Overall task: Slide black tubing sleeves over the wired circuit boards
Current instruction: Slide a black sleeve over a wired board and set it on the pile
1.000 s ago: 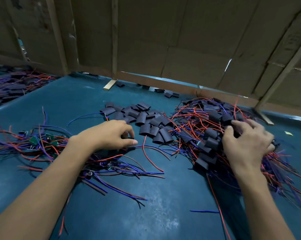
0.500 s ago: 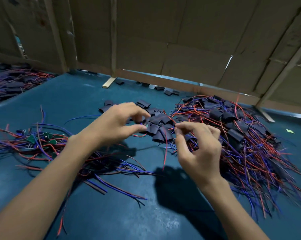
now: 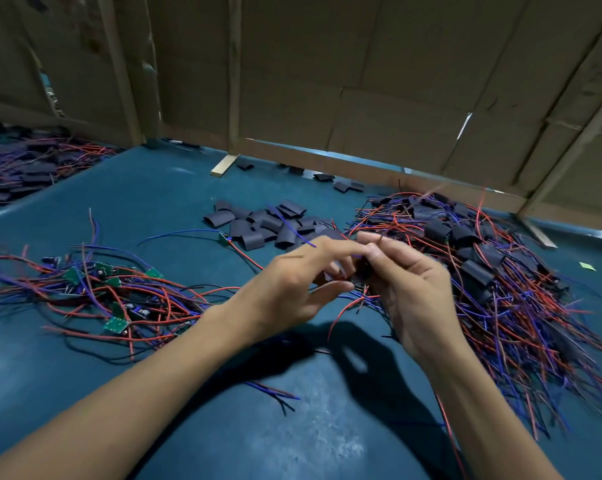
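Note:
Above the teal table my left hand (image 3: 303,289) and my right hand (image 3: 407,289) meet at the fingertips. Between them they pinch a small black sleeve (image 3: 361,271) and a wired board whose red and blue wires (image 3: 348,306) trail down; the fingers mostly hide the board itself. A heap of loose black tubing sleeves (image 3: 264,225) lies just beyond the hands. Bare green boards with red and blue wires (image 3: 115,292) are piled at the left. At the right sits a big pile of sleeved boards (image 3: 483,271).
A cardboard wall with wooden battens (image 3: 361,98) closes the table's far side, with a few stray sleeves (image 3: 341,186) along its foot. Another heap of wired pieces (image 3: 22,168) lies at far left. One loose board with wires (image 3: 225,239) lies beside the sleeve heap.
Both hands have come together over the table's middle. The left hand left the bare-board pile, the right hand left the sleeved pile, and they now pinch one piece between them.

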Tool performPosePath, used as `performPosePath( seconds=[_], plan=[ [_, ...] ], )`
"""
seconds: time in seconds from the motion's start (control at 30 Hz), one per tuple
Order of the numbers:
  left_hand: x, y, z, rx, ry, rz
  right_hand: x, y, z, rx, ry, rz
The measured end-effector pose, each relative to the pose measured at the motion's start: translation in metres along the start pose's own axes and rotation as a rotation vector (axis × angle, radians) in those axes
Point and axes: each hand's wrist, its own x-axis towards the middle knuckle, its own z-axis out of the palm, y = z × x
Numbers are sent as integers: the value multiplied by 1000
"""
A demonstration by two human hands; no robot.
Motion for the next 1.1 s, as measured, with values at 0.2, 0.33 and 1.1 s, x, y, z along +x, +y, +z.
performPosePath(
  seconds=[0.2, 0.33, 1.1],
  plan=[
    [7, -34, -23, 174, 115, -331, 8, -18, -14, 205, 25, 122],
    [9, -59, -21, 411, -233, -545, 9, -16, -16, 170, -7, 197],
    [-7, -47, -28, 459, -508, -886, 3, -12, -33, -1083, -460, 274]
  ],
)
